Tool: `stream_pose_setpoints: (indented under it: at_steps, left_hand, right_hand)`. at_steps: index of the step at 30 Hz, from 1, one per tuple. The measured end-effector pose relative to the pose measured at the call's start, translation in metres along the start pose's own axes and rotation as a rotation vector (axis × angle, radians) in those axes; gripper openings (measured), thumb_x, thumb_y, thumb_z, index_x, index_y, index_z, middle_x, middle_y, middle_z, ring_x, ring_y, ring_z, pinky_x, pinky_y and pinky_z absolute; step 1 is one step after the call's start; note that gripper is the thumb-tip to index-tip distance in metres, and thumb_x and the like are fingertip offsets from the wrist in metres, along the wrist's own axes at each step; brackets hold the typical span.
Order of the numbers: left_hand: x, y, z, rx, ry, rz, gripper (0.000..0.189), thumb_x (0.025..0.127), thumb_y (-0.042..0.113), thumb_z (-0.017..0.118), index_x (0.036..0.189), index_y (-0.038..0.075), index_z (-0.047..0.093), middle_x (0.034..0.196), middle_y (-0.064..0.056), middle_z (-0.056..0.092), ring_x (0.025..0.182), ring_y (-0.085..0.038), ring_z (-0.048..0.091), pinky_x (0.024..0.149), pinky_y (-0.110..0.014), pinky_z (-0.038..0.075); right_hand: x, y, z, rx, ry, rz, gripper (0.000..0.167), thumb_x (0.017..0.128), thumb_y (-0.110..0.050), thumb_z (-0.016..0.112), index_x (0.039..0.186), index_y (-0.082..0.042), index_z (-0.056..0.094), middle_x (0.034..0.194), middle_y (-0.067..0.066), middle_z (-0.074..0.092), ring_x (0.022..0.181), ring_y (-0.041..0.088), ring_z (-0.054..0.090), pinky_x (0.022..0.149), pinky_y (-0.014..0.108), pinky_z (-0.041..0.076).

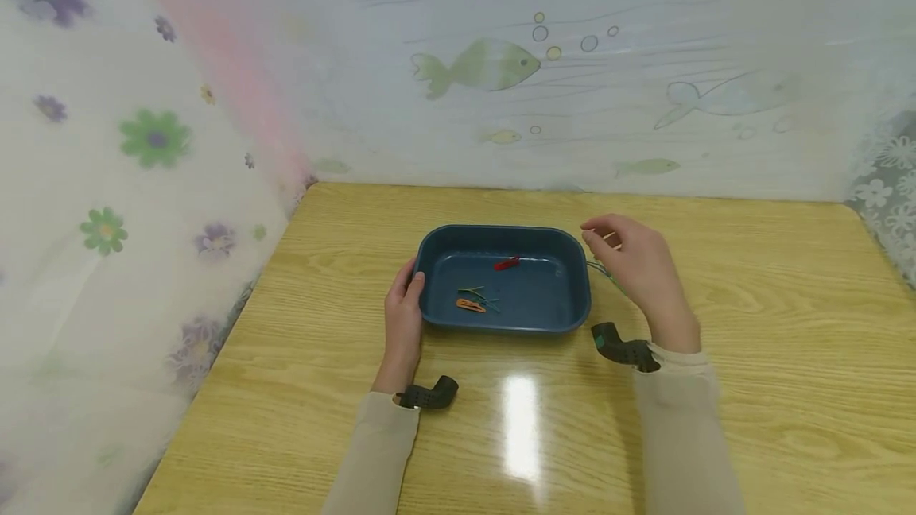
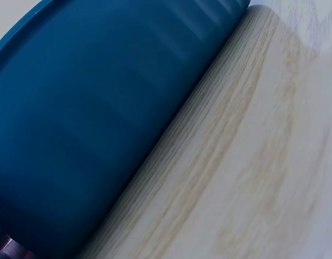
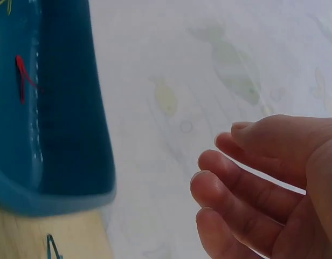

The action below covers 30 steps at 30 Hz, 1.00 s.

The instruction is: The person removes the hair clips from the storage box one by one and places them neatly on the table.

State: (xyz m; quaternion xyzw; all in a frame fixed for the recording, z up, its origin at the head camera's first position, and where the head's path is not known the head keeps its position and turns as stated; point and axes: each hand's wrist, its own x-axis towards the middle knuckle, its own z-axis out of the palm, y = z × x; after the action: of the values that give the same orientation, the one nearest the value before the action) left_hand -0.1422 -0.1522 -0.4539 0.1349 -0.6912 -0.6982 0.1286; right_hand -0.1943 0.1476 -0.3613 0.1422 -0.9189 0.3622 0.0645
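A dark blue rectangular basin (image 1: 504,330) sits on the table. My left hand (image 1: 405,307) holds its left wall, thumb at the rim and fingers along the outside; the left wrist view shows mostly the basin's outer side (image 2: 101,97). Inside lie a red hair clip (image 1: 506,264), an orange snap hair clip (image 1: 470,306) and thin yellow and green clips (image 1: 489,304) close beside it. My right hand (image 1: 637,261) is raised just off the basin's right end, fingers loosely bent and nothing between them. Below it a thin bluish-green clip (image 1: 597,267) lies on the table, partly hidden by the hand.
The wood-grain table (image 1: 300,388) ends at a back wall covered with a fish-print sheet (image 1: 494,66). A flower-print sheet (image 1: 153,137) hangs along the left. Black wrist devices (image 1: 621,346) stick out from both sleeves.
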Motion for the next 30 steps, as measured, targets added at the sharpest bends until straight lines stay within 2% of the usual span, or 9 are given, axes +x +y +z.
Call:
stream_pose_setpoints:
  at_steps: [7, 13, 22, 30]
  left_hand:
    - [-0.001, 0.002, 0.001, -0.025, -0.002, 0.011, 0.037, 0.092, 0.033, 0.048, 0.127, 0.020, 0.049, 0.128, 0.007, 0.047, 0.119, -0.005, 0.038, 0.100, -0.027, 0.030]
    - [-0.001, 0.004, 0.001, -0.043, -0.012, 0.002, 0.037, 0.093, 0.030, 0.048, 0.127, 0.018, 0.048, 0.129, 0.004, 0.046, 0.119, -0.006, 0.038, 0.099, -0.026, 0.029]
    - [0.000, 0.002, 0.000, -0.037, -0.014, 0.013, 0.036, 0.093, 0.030, 0.047, 0.127, 0.019, 0.049, 0.128, 0.005, 0.047, 0.119, -0.007, 0.038, 0.100, -0.027, 0.030]
    - [0.000, 0.002, -0.001, -0.030, -0.008, 0.011, 0.037, 0.091, 0.033, 0.049, 0.126, 0.020, 0.050, 0.128, 0.005, 0.047, 0.119, -0.007, 0.038, 0.099, -0.027, 0.030]
  right_hand:
    - [0.001, -0.016, 0.011, -0.017, -0.050, -0.080, 0.030, 0.091, -0.032, 0.049, 0.110, -0.012, 0.061, 0.099, 0.004, 0.060, 0.082, 0.022, 0.056, 0.068, 0.038, 0.045]
    - [0.001, -0.029, 0.023, -0.026, -0.085, -0.137, 0.023, 0.090, -0.023, 0.053, 0.108, -0.010, 0.062, 0.102, 0.004, 0.061, 0.084, 0.020, 0.056, 0.072, 0.038, 0.045]
    - [0.002, -0.045, 0.044, -0.046, -0.141, -0.183, 0.020, 0.089, -0.025, 0.055, 0.104, -0.013, 0.063, 0.095, -0.001, 0.060, 0.077, 0.015, 0.054, 0.066, 0.033, 0.044]
    - [-0.001, -0.057, 0.074, -0.085, -0.213, -0.227, 0.018, 0.089, -0.025, 0.055, 0.102, -0.015, 0.063, 0.089, -0.006, 0.057, 0.073, 0.008, 0.050, 0.063, 0.027, 0.043]
